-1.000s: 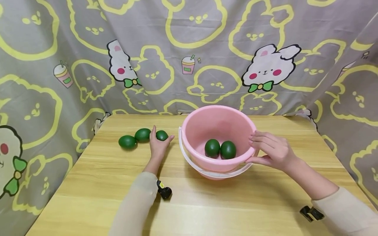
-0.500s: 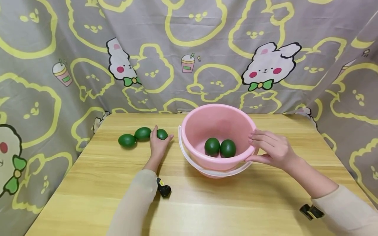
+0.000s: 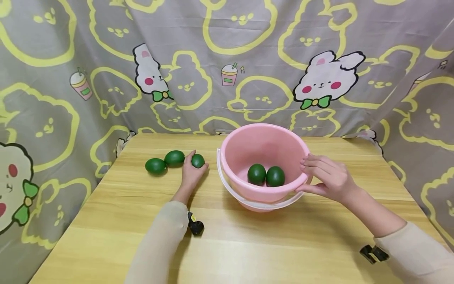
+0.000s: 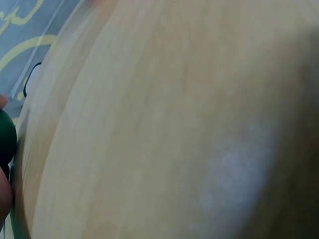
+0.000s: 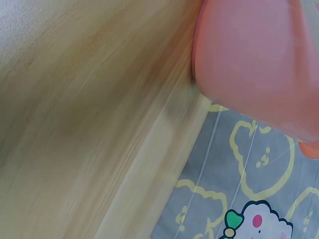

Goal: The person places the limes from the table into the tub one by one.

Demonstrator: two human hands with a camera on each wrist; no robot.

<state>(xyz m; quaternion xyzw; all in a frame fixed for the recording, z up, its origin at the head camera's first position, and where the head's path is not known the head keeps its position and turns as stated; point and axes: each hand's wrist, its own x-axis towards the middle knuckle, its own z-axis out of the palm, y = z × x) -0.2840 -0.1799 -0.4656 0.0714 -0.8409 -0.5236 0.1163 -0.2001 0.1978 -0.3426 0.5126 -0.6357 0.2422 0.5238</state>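
Note:
My left hand (image 3: 192,173) grips a dark green avocado (image 3: 198,161) on the table, fingers on its left side and thumb on its right. Two more avocados lie just left of that hand: a nearer one (image 3: 156,166) and one beside it (image 3: 175,158). At the edge of the left wrist view, part of a green avocado (image 4: 6,137) shows between fingertips. My right hand (image 3: 328,177) pinches the right rim of a pink bucket (image 3: 264,138), thumb outside. The bucket leans towards me. Inside it, a left avocado (image 3: 256,174) and a right avocado (image 3: 275,176) sit side by side.
The bucket's white handle (image 3: 260,205) hangs down in front. Everything stands on a light wooden table (image 3: 269,252). A grey patterned curtain (image 3: 198,35) closes off the back and sides. Small black cameras sit at both wrists, the left (image 3: 196,225) and the right (image 3: 374,254).
My left fingers and thumb have drawn in closer round the avocado. The right hand keeps its hold on the bucket rim. The head view has shifted slightly.

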